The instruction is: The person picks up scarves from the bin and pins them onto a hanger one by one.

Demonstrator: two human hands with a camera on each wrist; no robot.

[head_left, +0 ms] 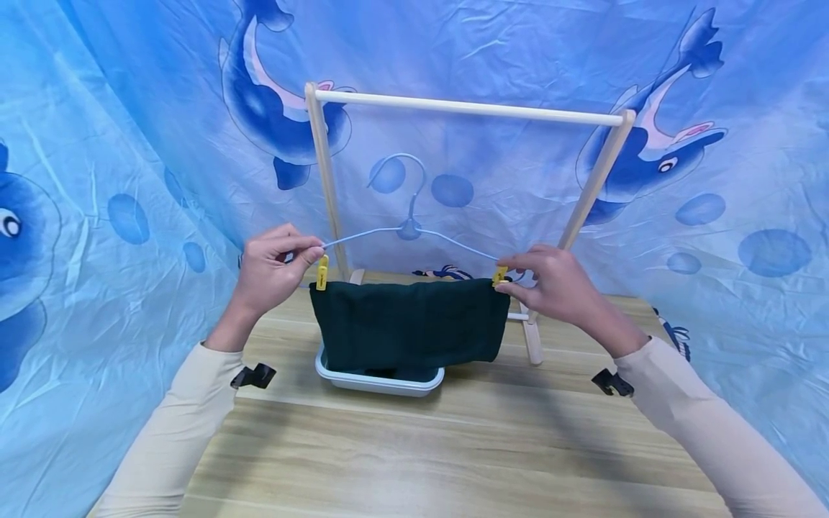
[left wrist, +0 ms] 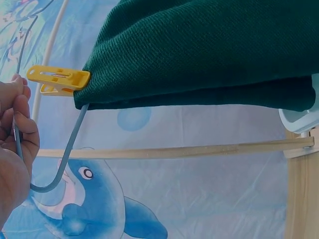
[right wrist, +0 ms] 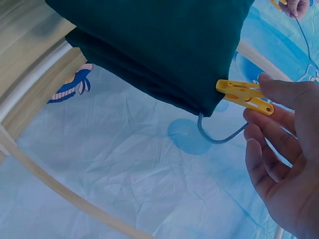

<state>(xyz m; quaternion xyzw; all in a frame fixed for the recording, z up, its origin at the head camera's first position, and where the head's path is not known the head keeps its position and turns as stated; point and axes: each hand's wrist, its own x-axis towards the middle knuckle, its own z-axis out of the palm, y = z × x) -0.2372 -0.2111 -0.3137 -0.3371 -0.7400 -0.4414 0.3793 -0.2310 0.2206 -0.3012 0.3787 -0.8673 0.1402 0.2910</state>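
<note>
A dark green cloth (head_left: 414,324) hangs folded over the lower bar of a light blue wire hanger (head_left: 447,239). My left hand (head_left: 275,266) pinches the hanger's left shoulder. Just beside those fingers, a yellow clothespin (left wrist: 60,78) clips the cloth's left corner. At the other end my right hand (head_left: 550,280) has its thumb and a finger on the handles of a second yellow clothespin (right wrist: 244,94), whose tip sits on the cloth's right corner. The hanger's hook (head_left: 419,183) points up and hangs on nothing. Cloth hides most of the lower bar.
Behind the hanger stands a wooden rack (head_left: 317,144) with a white top rail (head_left: 466,108). A white basin (head_left: 388,387) sits on the wood-grain table (head_left: 414,460) under the cloth, partly covered by it. Blue dolphin-printed curtains (head_left: 518,43) surround the table.
</note>
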